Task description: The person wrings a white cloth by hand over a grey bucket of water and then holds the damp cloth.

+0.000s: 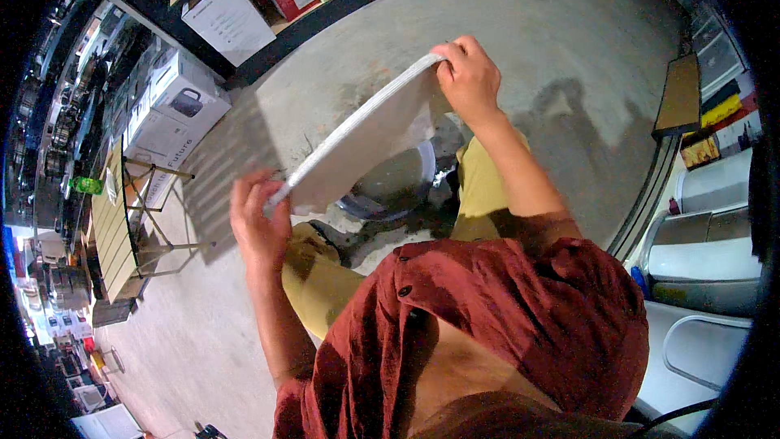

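Observation:
A pale cloth (365,146) hangs stretched between my two hands, with a thick white ribbed edge along its top. My left hand (262,216), slightly blurred, grips the lower left end of that edge. At the upper right, my right hand (469,79) is closed around the other end, higher in the view. Below the cloth, a round basin (428,161) holding what looks like water sits on the floor between my knees. The cloth hides part of the basin, and I cannot tell whether its lower edge touches the basin.
Wet patches darken the concrete floor (183,329) around the basin. To the left are a slatted folding table (113,225) with a green bottle (86,185), and printed cartons (183,100). A shelf with boxes (228,21) runs along the back. White appliances (701,256) stand at right.

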`<state>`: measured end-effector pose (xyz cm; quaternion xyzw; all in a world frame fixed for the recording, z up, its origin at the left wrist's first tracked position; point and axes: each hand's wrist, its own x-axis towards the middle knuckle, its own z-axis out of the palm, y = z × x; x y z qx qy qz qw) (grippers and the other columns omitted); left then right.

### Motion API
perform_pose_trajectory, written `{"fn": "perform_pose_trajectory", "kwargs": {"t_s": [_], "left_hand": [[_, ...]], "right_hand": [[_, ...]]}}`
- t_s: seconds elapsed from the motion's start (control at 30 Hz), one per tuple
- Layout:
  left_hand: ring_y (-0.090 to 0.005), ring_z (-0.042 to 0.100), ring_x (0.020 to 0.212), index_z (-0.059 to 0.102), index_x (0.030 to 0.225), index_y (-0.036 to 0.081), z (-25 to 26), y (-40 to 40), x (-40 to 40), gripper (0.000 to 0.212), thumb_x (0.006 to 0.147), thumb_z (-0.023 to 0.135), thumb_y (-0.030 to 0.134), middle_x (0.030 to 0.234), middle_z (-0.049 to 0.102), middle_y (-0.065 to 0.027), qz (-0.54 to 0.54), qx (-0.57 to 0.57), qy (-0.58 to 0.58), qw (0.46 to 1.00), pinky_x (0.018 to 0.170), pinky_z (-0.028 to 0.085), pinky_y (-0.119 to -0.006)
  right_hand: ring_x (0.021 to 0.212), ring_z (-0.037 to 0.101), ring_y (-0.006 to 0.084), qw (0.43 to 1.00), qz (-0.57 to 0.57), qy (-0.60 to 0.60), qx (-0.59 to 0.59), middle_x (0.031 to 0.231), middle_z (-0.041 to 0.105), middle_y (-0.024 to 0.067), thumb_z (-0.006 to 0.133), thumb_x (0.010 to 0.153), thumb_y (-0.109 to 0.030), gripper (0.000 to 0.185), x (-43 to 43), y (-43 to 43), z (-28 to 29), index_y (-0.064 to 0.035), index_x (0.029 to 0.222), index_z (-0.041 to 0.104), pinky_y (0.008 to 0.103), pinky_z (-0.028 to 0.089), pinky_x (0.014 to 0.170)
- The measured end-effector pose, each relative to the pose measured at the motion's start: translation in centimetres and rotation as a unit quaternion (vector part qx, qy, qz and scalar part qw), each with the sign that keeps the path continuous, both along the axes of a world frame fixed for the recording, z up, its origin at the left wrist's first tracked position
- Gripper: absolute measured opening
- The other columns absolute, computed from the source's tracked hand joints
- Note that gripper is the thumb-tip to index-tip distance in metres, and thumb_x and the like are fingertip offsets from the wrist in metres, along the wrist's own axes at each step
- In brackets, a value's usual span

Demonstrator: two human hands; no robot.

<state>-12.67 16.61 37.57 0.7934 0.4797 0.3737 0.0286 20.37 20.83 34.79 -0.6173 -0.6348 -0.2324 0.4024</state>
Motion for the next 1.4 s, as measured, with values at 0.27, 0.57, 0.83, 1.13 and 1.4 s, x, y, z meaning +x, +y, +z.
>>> {"fn": "perform_pose_trajectory", "kwargs": {"t_s": [0.27,0.57,0.83,1.13,1.4], "left_hand": [[-0.0278,0.058,0.068,0.06,0.075,0.003,1.6,-7.5,8.2,0.004,0.072,0.06,0.005,0.073,0.06,-0.0098,-0.417,-0.215,-0.078,0.88,0.061,0.047,-0.031],[-0.0187,0.049,0.097,0.047,0.113,0.004,-2.8,-3.8,6.6,0.037,0.078,0.054,0.013,0.117,0.048,-0.0093,-0.057,-0.089,-0.127,0.986,0.082,0.039,-0.031],[-0.0106,0.051,0.077,0.054,0.102,-0.001,-3.5,-5.0,4.7,0.025,0.085,0.053,0.017,0.085,0.058,-0.0024,-0.076,-0.468,-0.273,0.837,0.071,0.041,-0.023],[-0.004,0.043,0.064,0.058,0.088,0.004,-3.6,-3.9,3.7,0.011,0.081,0.057,0.012,0.074,0.053,0.0037,-0.052,-0.26,-0.286,0.921,0.057,0.035,-0.018],[-0.0121,0.053,0.082,0.054,0.104,0.001,-5.7,-3.3,2.9,0.021,0.085,0.053,0.01,0.095,0.056,-0.0063,0.029,-0.204,-0.294,0.933,0.069,0.045,-0.024]], "right_hand": [[0.069,0.058,0.0236,0.869,0.061,0.491,-0.036,0.073,0.059,0.0101,0.055,0.069,-0.019,0.015,-0.8,0.9,0.9,-0.0073,0.077,0.061,0.0318,0.046,0.06],[0.062,0.059,0.0293,0.955,0.166,-0.048,-0.24,0.061,0.057,0.0158,0.059,0.058,-0.025,0.021,-8.3,-5.0,6.5,-0.004,0.06,0.059,0.0368,0.047,0.055],[0.061,0.056,0.0265,0.817,0.461,0.109,-0.33,0.06,0.055,0.0135,0.058,0.059,-0.023,0.019,-7.3,-13.4,3.3,-0.0043,0.059,0.057,0.0351,0.045,0.054],[0.06,0.053,0.0233,0.771,0.481,0.143,-0.392,0.059,0.052,0.0108,0.057,0.06,-0.021,0.017,-6.1,-14.8,2.1,-0.0046,0.059,0.055,0.0332,0.043,0.052],[0.06,0.05,0.0204,0.76,0.478,0.157,-0.411,0.059,0.049,0.0085,0.056,0.061,-0.019,0.015,-6.2,-14.4,1.7,-0.0049,0.058,0.053,0.0315,0.041,0.051]]}}
